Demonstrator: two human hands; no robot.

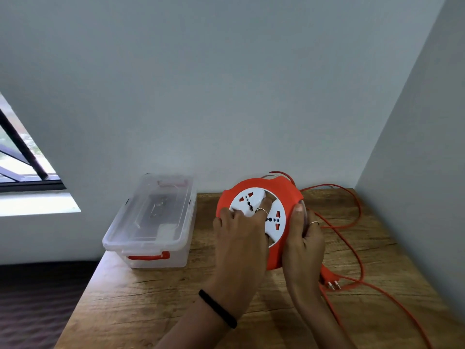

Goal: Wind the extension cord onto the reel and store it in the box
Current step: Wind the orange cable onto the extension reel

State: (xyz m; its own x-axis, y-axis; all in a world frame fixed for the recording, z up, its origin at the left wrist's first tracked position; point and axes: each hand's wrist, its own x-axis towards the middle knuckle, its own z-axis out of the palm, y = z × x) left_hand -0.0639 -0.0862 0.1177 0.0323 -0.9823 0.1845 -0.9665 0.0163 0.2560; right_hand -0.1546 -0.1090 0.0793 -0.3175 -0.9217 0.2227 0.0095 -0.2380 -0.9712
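Note:
An orange cord reel (284, 192) with a white socket face (275, 222) stands tilted on the wooden table (151, 298). My right hand (303, 245) grips its right rim, thumb on the front. My left hand (239, 233) lies over the white face, fingers curled on the winding grip at its middle. The orange cord (357, 245) lies in loose loops on the table to the right, and its plug (332, 280) rests near my right wrist. A clear plastic box (151, 217) with its lid on and an orange latch stands to the left of the reel.
The table sits in a corner, with a grey wall behind and another (415, 172) close on the right. A window (22, 157) and sill are at the far left. Cord runs off the table's front right edge (415, 331).

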